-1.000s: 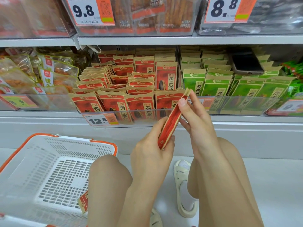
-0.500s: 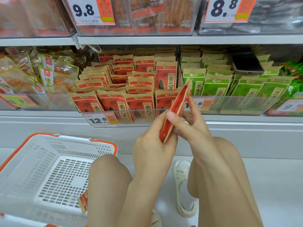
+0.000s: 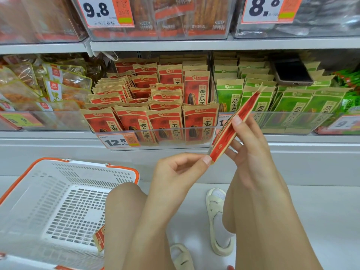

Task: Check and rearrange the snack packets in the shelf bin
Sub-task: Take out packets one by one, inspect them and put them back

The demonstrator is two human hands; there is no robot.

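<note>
I hold one red snack packet edge-on in front of the shelf, tilted with its top to the upper right. My left hand pinches its bottom corner between thumb and forefinger. My right hand grips its middle, thumb on the near side and fingers behind. To the left of the held packet, a clear shelf bin holds several rows of matching red packets, standing upright, some leaning.
A neighbouring bin holds green packets with a phone lying on top. A white basket with an orange rim sits on the floor at the left with one red packet inside. My knees fill the foreground.
The held packet has shifted right and slightly up. My left hand has slid from round its lower part to pinching just the bottom corner. My right hand moved right with it.
</note>
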